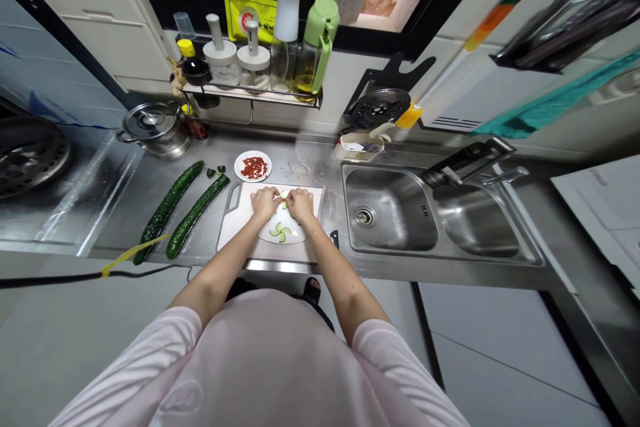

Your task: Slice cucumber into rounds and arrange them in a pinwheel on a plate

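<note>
A white plate (296,230) rests on the pale cutting board (240,220). Green-edged cucumber slices (281,233) form a pinwheel flower at its near side, with more slices between my hands. My left hand (265,204) reaches over the plate's far left part, fingers closed and fingertips pressed together. Close beside it, my right hand (301,205) is also closed in a pinch over the far right part. A tiny red bit shows by the fingertips; what each hand holds is too small to make out. Behind the board, a small white dish (239,174) holds small red pieces, perhaps goji berries.
Two whole cucumbers (170,203) lie left of the board, near cut cucumber ends (211,173). A knife handle (335,237) sticks out at the board's right. Beyond is a double sink (390,207). A steel pot (155,130) and a condiment shelf (250,93) are behind.
</note>
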{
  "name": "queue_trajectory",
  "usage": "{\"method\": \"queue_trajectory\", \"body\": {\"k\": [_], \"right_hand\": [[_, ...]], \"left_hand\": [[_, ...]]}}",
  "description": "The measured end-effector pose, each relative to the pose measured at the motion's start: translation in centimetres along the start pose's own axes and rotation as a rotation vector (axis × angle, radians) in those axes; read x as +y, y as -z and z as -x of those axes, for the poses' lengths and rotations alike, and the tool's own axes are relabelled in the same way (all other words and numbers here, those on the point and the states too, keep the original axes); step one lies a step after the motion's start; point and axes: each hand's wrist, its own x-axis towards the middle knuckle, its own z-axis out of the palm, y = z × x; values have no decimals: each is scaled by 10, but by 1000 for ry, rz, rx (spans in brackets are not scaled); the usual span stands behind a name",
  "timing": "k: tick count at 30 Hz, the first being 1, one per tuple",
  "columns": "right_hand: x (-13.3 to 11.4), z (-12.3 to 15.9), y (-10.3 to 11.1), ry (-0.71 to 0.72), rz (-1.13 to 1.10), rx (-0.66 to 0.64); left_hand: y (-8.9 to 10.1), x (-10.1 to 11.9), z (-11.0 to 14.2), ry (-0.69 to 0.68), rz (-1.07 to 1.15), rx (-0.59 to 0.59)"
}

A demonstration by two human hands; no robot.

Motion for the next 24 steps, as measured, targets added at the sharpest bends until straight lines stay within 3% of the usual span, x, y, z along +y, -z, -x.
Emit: {"method": "queue_trajectory", "body": {"k": [15, 24], "right_hand": [[2, 2, 3, -2, -38, 4], [7, 11, 14, -49, -105, 123]], "left_hand": [[1, -1, 1, 0, 34, 5], [4, -7, 4, -26, 108, 41]]}}
